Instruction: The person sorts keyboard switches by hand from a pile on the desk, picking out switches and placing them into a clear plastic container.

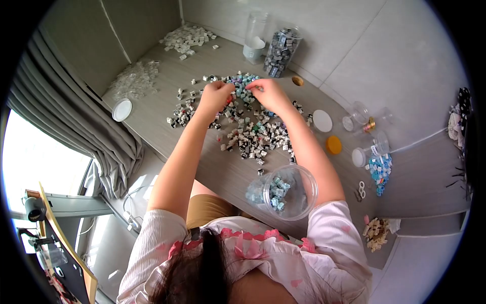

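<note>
Small keyboard switches, mostly white and black, lie in a loose heap [258,139] across the middle of the table. Light blue switches [243,79] gather at its far side. Over the far left of the heap, my left hand [217,95] is closed, its fingers curled inward; what they hold is hidden. My right hand [271,95] reaches in at the light blue switches, thumb and fingertips bent together in a pinch. Whatever is between them is too small to name. Beneath my right forearm, a clear plastic jar [312,200] lies on its side with light blue switches [278,190] inside.
At the back stand a clear jar [257,30] and a jar of dark grey switches [281,53]. Clear pieces [134,78] and white pieces [187,38] lie back left. A white lid [322,120], yellow lid [333,145], small jars [358,114] and blue pieces [379,169] sit on the right.
</note>
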Demonstrator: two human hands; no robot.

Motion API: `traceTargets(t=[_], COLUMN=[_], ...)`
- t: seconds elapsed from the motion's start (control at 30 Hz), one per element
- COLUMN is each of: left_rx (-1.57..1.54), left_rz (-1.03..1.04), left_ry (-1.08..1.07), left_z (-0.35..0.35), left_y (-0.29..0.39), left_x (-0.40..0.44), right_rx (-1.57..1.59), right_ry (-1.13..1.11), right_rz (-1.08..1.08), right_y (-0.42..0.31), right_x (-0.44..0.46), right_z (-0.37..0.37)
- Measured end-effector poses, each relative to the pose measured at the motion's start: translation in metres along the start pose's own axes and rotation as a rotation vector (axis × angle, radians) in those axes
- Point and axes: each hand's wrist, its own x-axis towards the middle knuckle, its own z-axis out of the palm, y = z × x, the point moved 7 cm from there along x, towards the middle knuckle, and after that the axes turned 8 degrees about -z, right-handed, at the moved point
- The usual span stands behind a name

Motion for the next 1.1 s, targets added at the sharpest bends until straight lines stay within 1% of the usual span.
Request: traceTargets(t=[0.03, 0.1, 0.13, 0.2, 0.27, 0.37, 0.4, 0.47, 0.5, 0.57, 0.6, 0.63, 0.7, 0.73, 0.8, 0.83, 0.87, 0.9, 0.93, 1.03, 1.07, 1.1], left_rx=[-0.324, -0.732, -0.859, -0.95, -0.986, -0.824, -0.713, -0.492, -0.291, 0.109, 0.353, 0.47, 0.709, 0.736, 0.884, 0.957, 1.039, 1.071, 1.104, 1.146, 1.152, 1.092], left_rz=[-0.104, -0.229, -0.291, -0.325, -0.334, -0.262, -0.207, -0.097, -0.025, 0.12, 0.308, 0.371, 0.493, 0.37, 0.446, 0.483, 0.411, 0.428, 0.444, 0.453, 0.449, 0.454], left_ry=[-0.083, -0.405, -0.488, -0.448, -0.406, -0.284, -0.235, -0.134, -0.087, 0.009, 0.068, 0.075, 0.079, 0.012, 0.067, 0.097, 0.084, 0.085, 0.087, 0.086, 0.085, 0.093], left_z=[0.0, 0.004, 0.002, -0.003, -0.006, -0.013, -0.015, -0.016, -0.015, -0.014, -0.012, -0.007, 0.009, 0.017, 0.03, 0.036, 0.041, 0.045, 0.048, 0.052, 0.052, 0.049], left_y=[0.001, -0.007, -0.009, -0.011, -0.013, -0.01, -0.006, 0.004, 0.012, 0.028, 0.03, 0.032, 0.037, 0.036, 0.038, 0.04, 0.038, 0.037, 0.035, 0.03, 0.028, 0.031], left_x=[-0.013, -0.015, -0.019, -0.022, -0.021, -0.009, -0.005, 0.0, 0.0, 0.0, 0.016, 0.022, 0.024, 0.022, 0.023, 0.023, 0.029, 0.031, 0.033, 0.039, 0.041, 0.038], right_rx=[-0.236, -0.434, -0.516, -0.654, -0.649, -0.691, -0.714, -0.6, -0.543, -0.108, 0.109, 0.488, 1.156, 1.294, 1.566, 1.512, 1.459, 1.405, 1.338, 0.862, 0.724, 0.472], right_ry=[-0.014, -0.04, -0.058, -0.126, -0.123, -0.122, -0.121, -0.115, -0.114, -0.06, -0.034, -0.019, 0.02, 0.033, 0.061, 0.106, 0.15, 0.193, 0.181, 0.123, 0.07, 0.067], right_rz=[-0.048, -0.021, -0.026, -0.001, 0.019, 0.044, 0.051, 0.038, 0.031, 0.126, 0.171, 0.375, 0.482, 0.445, 0.359, 0.35, 0.342, 0.333, 0.296, 0.309, 0.296, 0.194], right_y=[-0.011, -0.019, -0.02, -0.024, -0.032, -0.017, -0.017, -0.015, -0.016, 0.01, 0.022, 0.03, 0.043, 0.044, 0.04, 0.041, 0.042, 0.044, 0.043, 0.028, 0.028, 0.027], right_x=[0.004, 0.007, 0.01, 0.015, 0.014, 0.019, 0.02, 0.016, 0.014, 0.015, 0.014, 0.006, 0.001, -0.001, -0.009, -0.011, -0.014, -0.015, -0.015, -0.017, -0.016, -0.012], right_z=[0.003, 0.013, 0.018, 0.025, 0.025, 0.036, 0.037, 0.034, 0.032, 0.026, 0.022, 0.018, 0.016, 0.012, 0.003, -0.001, -0.004, -0.007, -0.008, -0.012, -0.01, -0.011])
